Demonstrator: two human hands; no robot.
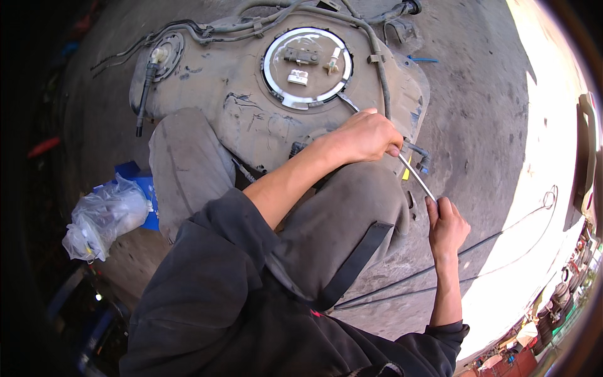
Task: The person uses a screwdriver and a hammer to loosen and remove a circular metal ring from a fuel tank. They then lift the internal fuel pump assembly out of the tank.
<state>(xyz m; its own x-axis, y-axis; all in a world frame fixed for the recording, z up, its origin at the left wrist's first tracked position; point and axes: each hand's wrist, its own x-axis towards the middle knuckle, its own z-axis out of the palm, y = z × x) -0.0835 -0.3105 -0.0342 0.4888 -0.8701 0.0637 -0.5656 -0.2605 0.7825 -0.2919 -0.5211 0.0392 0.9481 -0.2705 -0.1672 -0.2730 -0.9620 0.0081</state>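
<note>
Left hand (372, 136), right hand (448, 224) grip bar (417, 177); tip (343, 97) at white ring (296, 100).

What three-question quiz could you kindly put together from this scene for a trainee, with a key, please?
1. Multiple choice: where is the metal tip that shows beyond the left hand?
a) on the blue box
b) at the edge of the white ring
c) under a sleeve

2. True or false: the clear plastic bag lies on the person's right.

3. Fill in the blank: the metal rod shows between the left hand and the ____.

Key:
1. b
2. False; the bag lies on the person's left.
3. right hand
</note>
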